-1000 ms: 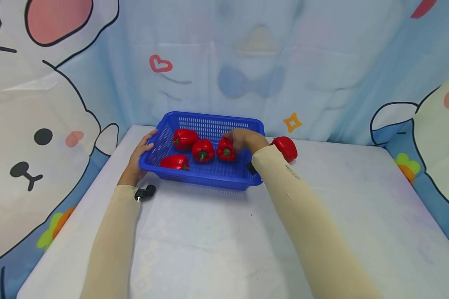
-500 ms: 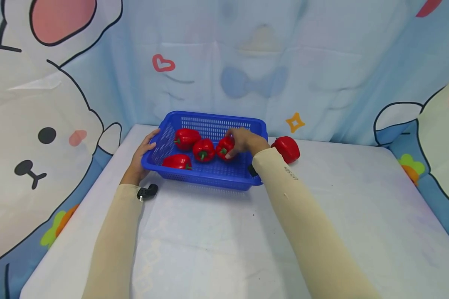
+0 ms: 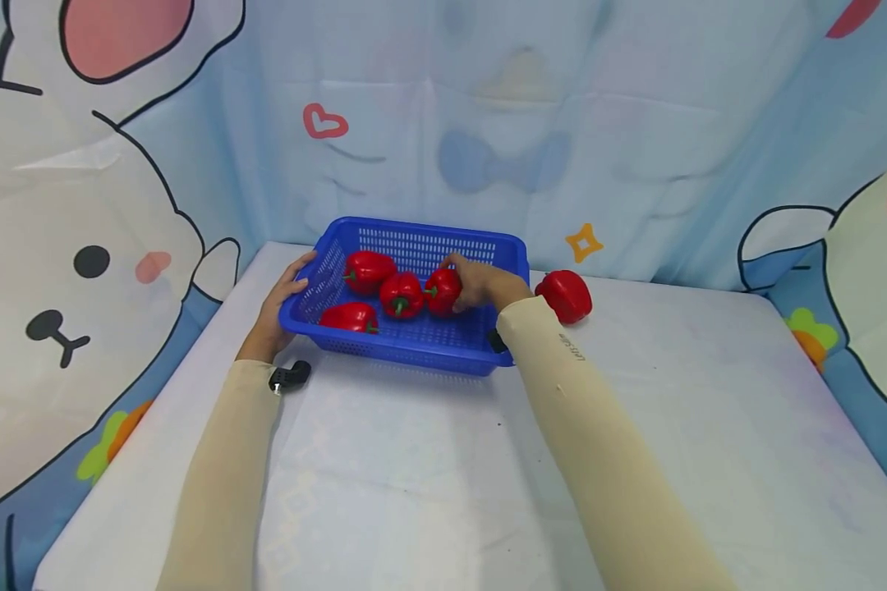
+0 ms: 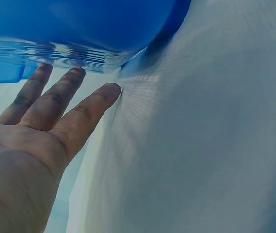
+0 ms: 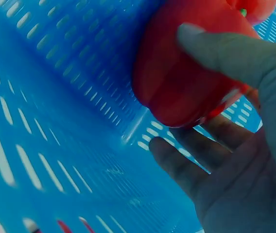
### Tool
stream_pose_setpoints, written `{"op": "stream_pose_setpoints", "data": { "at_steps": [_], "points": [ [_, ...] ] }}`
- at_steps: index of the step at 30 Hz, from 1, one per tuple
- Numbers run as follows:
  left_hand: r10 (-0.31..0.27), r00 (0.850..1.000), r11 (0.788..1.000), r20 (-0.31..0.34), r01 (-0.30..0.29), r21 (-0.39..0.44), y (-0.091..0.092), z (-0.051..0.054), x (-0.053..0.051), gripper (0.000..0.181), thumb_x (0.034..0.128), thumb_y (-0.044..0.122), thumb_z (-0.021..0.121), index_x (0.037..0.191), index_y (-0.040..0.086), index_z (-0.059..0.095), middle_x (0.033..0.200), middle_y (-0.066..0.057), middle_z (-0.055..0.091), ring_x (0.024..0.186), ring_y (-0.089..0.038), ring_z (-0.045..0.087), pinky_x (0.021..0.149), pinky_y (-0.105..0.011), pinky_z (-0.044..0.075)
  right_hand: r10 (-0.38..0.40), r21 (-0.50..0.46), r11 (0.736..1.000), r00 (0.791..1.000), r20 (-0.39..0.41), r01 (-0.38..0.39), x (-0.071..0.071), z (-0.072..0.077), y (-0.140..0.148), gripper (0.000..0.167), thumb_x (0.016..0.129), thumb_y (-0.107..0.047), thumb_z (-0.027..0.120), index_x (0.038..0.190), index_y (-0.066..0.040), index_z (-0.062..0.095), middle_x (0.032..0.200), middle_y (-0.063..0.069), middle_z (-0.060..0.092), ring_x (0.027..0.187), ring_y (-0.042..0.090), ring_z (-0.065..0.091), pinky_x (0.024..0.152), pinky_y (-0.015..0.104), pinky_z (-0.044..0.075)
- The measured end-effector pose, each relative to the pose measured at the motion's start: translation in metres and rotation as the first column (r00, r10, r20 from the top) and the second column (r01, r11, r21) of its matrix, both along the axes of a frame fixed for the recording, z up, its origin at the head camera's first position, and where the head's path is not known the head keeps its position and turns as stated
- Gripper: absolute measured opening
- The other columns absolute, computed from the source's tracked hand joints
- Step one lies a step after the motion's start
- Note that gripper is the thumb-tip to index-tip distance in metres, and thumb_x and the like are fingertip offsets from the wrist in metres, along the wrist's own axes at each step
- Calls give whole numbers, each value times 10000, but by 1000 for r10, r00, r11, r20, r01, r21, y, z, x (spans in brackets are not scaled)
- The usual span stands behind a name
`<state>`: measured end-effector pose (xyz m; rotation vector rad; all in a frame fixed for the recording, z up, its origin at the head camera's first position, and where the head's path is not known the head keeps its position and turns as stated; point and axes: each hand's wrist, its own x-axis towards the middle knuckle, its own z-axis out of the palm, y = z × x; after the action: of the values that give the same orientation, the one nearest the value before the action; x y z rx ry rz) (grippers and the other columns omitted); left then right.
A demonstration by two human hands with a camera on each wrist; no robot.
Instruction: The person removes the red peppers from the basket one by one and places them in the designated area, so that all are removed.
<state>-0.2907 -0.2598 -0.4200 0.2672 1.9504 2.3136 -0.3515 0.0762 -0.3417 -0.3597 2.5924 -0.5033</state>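
Observation:
A blue plastic basket (image 3: 406, 355) holds several red bell peppers. Inside it, my right hand (image 3: 484, 283) grips the rightmost bell pepper (image 3: 443, 292), thumb on one side and fingers on the other, as the right wrist view shows. This pepper's stem points left, towards a neighbouring bell pepper (image 3: 402, 295). Another bell pepper (image 3: 369, 272) lies behind, and one more bell pepper (image 3: 350, 317) rests at the front left. At the basket's left end, my left hand (image 3: 269, 316) rests against the outside; its fingers (image 4: 87, 114) look straight in the left wrist view.
Outside the basket, a red bell pepper (image 3: 564, 296) lies on the white-covered table (image 3: 414, 476), just beyond my right forearm. A light blue curtain (image 3: 503, 123) with cartoon prints hangs behind and along the sides.
My right hand has turned the rightmost bell pepper so its stem swung from facing front to facing left. The left hand stays at the basket's left end.

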Motion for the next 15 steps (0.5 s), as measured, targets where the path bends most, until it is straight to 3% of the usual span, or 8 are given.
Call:
{"op": "stream_pose_setpoints", "data": {
  "at_steps": [6, 15],
  "points": [
    [-5, 1000, 1000, -11, 5, 22, -1, 0, 1, 523, 1029, 289, 374, 1540, 349, 280, 1628, -68, 206, 1381, -262, 356, 945, -213, 510, 48, -60, 997, 994, -101, -55, -1, 4, 4, 760, 826, -154, 786, 1446, -239, 355, 1404, 141, 476, 1296, 333, 476, 1049, 482, 466],
    [-5, 1000, 1000, -19, 6, 28, 1, 1, 1, 510, 1031, 269, 349, 1532, 344, 293, 1620, -60, 214, 1360, -245, 365, 931, -204, 513, 85, -198, 971, 970, -227, -131, 2, 29, 12, 744, 845, -228, 758, 1473, -189, 362, 1420, 139, 444, 1284, 323, 470, 984, 473, 514]
  ]
}}
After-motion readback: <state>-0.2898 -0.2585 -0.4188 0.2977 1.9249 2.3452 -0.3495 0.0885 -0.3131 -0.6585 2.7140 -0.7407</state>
